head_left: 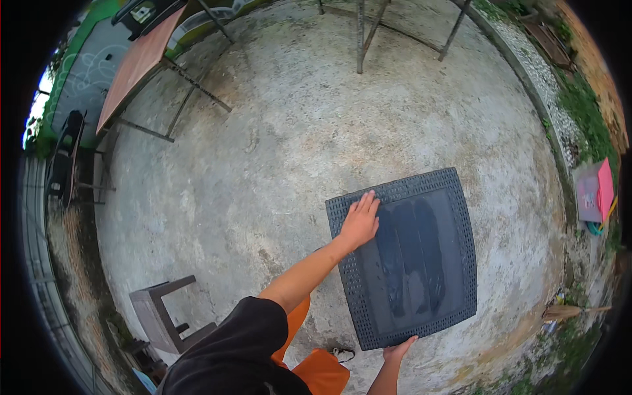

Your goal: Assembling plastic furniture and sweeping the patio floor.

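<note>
A dark grey plastic tabletop [421,257] with a woven-pattern border is in front of me, right of centre, and wet-looking streaks mark its middle. My left hand [360,222] lies on its far left corner area, fingers stretched out over the border. At the near edge, my right hand [398,350] grips the rim from below, with the thumb side showing and most fingers hidden underneath. What supports the tabletop is hidden beneath it.
A brown plastic frame-like piece [158,313] stands on the concrete floor [276,145] at lower left. A wooden-topped table [138,69] is at far left, with metal legs [361,39] at the top. At right are a pink-lidded bin [594,191] and a broom [563,312].
</note>
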A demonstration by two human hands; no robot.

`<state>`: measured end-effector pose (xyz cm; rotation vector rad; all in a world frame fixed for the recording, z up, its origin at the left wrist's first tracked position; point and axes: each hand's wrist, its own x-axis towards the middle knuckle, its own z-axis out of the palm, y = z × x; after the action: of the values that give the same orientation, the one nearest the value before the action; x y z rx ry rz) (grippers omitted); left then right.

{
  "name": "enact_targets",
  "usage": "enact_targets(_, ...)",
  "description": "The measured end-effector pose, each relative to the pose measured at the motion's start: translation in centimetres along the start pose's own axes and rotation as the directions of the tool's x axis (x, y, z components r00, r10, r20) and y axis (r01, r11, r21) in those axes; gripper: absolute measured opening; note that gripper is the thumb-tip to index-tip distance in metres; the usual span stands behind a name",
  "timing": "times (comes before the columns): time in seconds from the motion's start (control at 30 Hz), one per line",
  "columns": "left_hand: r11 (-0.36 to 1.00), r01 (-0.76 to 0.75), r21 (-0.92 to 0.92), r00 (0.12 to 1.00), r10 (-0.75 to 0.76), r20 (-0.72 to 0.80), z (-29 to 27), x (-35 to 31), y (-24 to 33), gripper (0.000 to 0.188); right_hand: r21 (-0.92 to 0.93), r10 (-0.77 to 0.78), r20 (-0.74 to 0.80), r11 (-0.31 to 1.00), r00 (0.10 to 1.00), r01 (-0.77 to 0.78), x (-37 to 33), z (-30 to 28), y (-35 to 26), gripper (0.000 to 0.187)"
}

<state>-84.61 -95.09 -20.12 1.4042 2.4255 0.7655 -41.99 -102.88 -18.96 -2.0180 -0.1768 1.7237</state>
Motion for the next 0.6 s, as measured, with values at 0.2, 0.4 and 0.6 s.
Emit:
enact_targets(0.2,0.873,0.486,0.045,0.801,-0.465,0.376,-5.3,-24.9,-0.4,0.035,-0.539,0.294,0.0,0.805,0.956,-0.247,0.1,-1.2,-3.1,0.067)
enact_targets(0.4,0.39,0.867,0.312,0.264,-0.888,0.376,-12.1,-48.7,2.1,0.036,-0.878,0.34,0.382,0.424,0.859,0.223,-3.1,-4.6,-6.8,0.046)
enact_targets(0.6,0.329,0.944,0.036,0.293,-0.882,0.37,-12.2,-61.7,14.3,0.038,-0.863,0.332,0.502,0.256,0.798,0.436,-6.0,-9.7,-13.4,0.057)
